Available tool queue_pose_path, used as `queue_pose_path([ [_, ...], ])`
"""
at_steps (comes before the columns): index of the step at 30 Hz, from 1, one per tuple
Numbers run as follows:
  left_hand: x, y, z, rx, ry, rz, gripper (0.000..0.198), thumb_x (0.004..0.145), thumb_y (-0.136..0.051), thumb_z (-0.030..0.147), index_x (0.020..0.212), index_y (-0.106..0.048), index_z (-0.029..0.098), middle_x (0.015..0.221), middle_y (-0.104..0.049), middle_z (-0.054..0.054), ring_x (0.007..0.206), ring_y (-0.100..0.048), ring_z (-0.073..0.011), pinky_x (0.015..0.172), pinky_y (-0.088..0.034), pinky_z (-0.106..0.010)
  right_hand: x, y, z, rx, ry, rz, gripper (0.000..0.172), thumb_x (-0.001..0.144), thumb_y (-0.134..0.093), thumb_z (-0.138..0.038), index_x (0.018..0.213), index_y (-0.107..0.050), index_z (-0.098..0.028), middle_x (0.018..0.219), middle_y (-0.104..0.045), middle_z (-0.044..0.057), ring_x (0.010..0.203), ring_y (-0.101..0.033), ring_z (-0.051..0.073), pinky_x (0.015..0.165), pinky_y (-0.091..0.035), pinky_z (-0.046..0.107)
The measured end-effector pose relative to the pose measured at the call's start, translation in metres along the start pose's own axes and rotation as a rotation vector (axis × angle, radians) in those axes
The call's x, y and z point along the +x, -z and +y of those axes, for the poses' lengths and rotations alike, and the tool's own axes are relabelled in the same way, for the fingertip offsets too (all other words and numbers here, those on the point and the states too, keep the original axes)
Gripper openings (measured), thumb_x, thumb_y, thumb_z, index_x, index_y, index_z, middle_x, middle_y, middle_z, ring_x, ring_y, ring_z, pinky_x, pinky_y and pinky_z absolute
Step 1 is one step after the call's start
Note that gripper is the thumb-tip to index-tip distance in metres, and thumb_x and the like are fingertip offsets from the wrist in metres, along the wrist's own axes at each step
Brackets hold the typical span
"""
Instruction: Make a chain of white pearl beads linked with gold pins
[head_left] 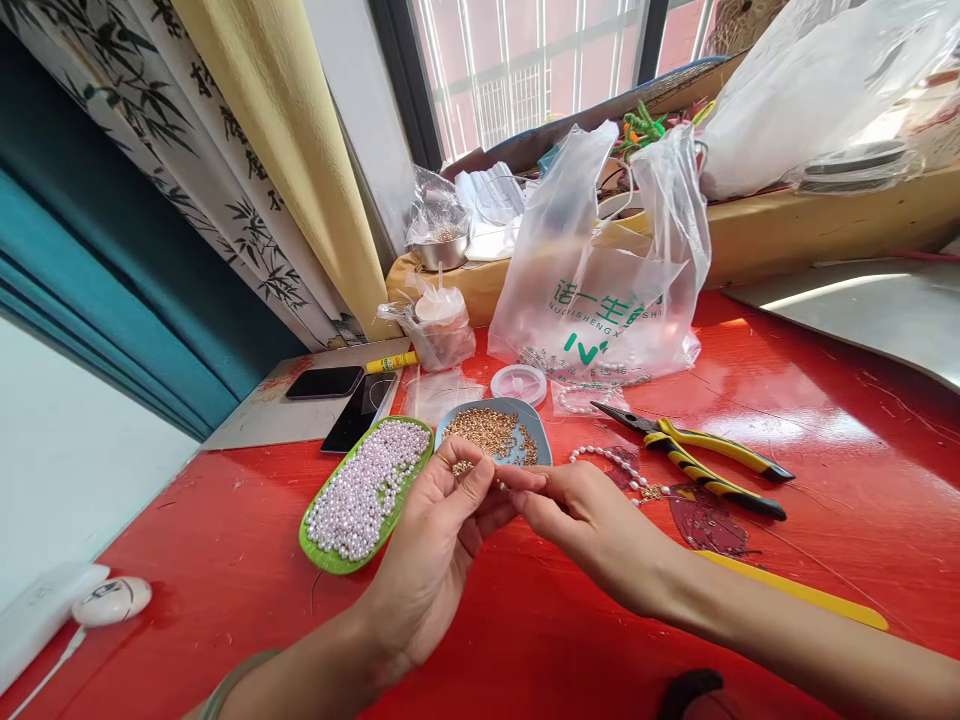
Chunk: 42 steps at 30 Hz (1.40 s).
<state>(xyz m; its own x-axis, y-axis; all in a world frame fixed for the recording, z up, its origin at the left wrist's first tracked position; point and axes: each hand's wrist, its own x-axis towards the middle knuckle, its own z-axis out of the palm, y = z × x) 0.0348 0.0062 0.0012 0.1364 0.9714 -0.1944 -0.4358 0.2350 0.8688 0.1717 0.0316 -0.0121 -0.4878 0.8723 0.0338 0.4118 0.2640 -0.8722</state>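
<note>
My left hand [442, 535] and my right hand [592, 520] meet at the fingertips in front of a blue dish of gold beads [484, 432]. Both are pinched together around something small, perhaps a bead; it is too small to name. Left of them lies a green tray [311, 555] holding pearly lilac beads [367, 490]. A string of white beads [596, 452] with a gold piece rests on the red table [247, 560], just beyond my right hand. Farther right are pliers [697, 460] with yellow and black handles, lying open.
A clear plastic bag [592, 290] stands behind the dish, near a round lid [519, 384]. Phone [324, 382] and yellow tube [391, 362] lie at the back left. A yellow strip [795, 590] is by my right forearm; a white mouse [112, 601] sits far left.
</note>
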Motion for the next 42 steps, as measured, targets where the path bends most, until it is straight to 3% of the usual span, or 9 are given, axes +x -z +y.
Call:
queue_pose_path([
  [5,0.0,-0.002,0.0,0.006,0.019,-0.004,0.015,0.089,-0.048,0.014,0.075,-0.046,0.018,0.075,-0.07,0.0,0.079,-0.065,-0.0115,0.075,-0.049,-0.023,0.0,0.0,0.0,-0.009,-0.026,0.002,0.028,0.076,-0.04,-0.02,0.071,-0.066,-0.014,0.048,-0.037,-0.004,0.046,-0.03,0.01,0.045,-0.023,0.022],
  [14,0.002,0.002,-0.002,0.021,0.021,-0.049,0.014,0.087,-0.05,0.017,0.074,-0.048,0.019,0.076,-0.068,0.001,0.082,-0.062,-0.0132,0.077,-0.046,-0.026,0.001,0.0,0.003,-0.002,-0.044,0.028,0.028,0.082,-0.043,-0.027,0.069,-0.065,-0.013,0.055,-0.052,-0.001,0.053,-0.047,0.012,0.05,-0.034,0.023],
  [18,0.003,0.002,0.005,0.159,-0.1,-0.052,0.012,0.083,-0.058,0.018,0.071,-0.055,0.018,0.088,-0.063,0.0,0.091,-0.056,-0.0137,0.084,-0.041,-0.025,0.001,0.006,0.002,0.016,0.024,0.112,0.027,0.084,-0.047,-0.037,0.086,-0.064,-0.017,0.086,-0.063,0.005,0.082,-0.056,0.02,0.072,-0.042,0.031],
  [20,0.004,0.003,0.009,0.232,-0.197,-0.033,0.01,0.078,-0.063,0.018,0.069,-0.059,0.018,0.093,-0.057,0.001,0.095,-0.053,-0.0141,0.086,-0.039,-0.024,0.002,0.008,0.0,0.084,0.111,0.169,0.027,0.084,-0.049,-0.04,0.097,-0.062,-0.019,0.103,-0.062,0.007,0.098,-0.053,0.022,0.085,-0.04,0.035],
  [22,0.004,0.004,0.012,0.312,-0.285,-0.014,0.01,0.075,-0.065,0.018,0.067,-0.062,0.019,0.095,-0.052,0.001,0.097,-0.05,-0.0147,0.085,-0.039,-0.024,0.002,0.009,-0.002,0.212,0.156,0.166,0.027,0.084,-0.052,-0.039,0.103,-0.06,-0.021,0.108,-0.06,0.006,0.102,-0.053,0.021,0.087,-0.04,0.034],
  [29,0.009,0.013,0.018,0.49,-0.404,-0.024,0.008,0.072,-0.069,0.018,0.066,-0.067,0.023,0.086,-0.048,0.0,0.088,-0.048,-0.0147,0.083,-0.038,-0.025,0.0,0.007,-0.01,0.607,0.036,-0.014,0.026,0.078,-0.06,-0.031,0.101,-0.06,-0.018,0.083,-0.066,0.003,0.079,-0.06,0.017,0.069,-0.047,0.028],
  [34,0.011,0.015,0.025,0.539,-0.39,-0.103,0.008,0.072,-0.068,0.015,0.067,-0.068,0.022,0.079,-0.051,0.001,0.08,-0.05,-0.014,0.078,-0.038,-0.026,-0.001,0.009,-0.013,0.577,-0.05,0.007,0.016,0.073,-0.064,-0.033,0.078,-0.065,-0.018,0.071,-0.064,0.001,0.065,-0.057,0.014,0.057,-0.046,0.025],
  [38,0.012,0.017,0.032,0.618,-0.394,-0.15,0.01,0.07,-0.069,0.014,0.063,-0.066,0.021,0.072,-0.055,0.001,0.075,-0.051,-0.0144,0.073,-0.038,-0.026,0.0,0.009,-0.013,0.504,-0.094,-0.024,0.018,0.071,-0.064,-0.035,0.068,-0.061,-0.018,0.062,-0.055,-0.003,0.055,-0.049,0.011,0.051,-0.041,0.022],
  [42,0.011,0.018,0.037,0.712,-0.342,-0.175,0.01,0.07,-0.069,0.015,0.062,-0.067,0.019,0.071,-0.059,-0.001,0.074,-0.053,-0.0161,0.072,-0.038,-0.027,0.001,0.01,-0.009,0.451,-0.045,-0.053,0.021,0.075,-0.061,-0.037,0.066,-0.06,-0.018,0.06,-0.053,-0.003,0.058,-0.048,0.011,0.055,-0.04,0.023],
])
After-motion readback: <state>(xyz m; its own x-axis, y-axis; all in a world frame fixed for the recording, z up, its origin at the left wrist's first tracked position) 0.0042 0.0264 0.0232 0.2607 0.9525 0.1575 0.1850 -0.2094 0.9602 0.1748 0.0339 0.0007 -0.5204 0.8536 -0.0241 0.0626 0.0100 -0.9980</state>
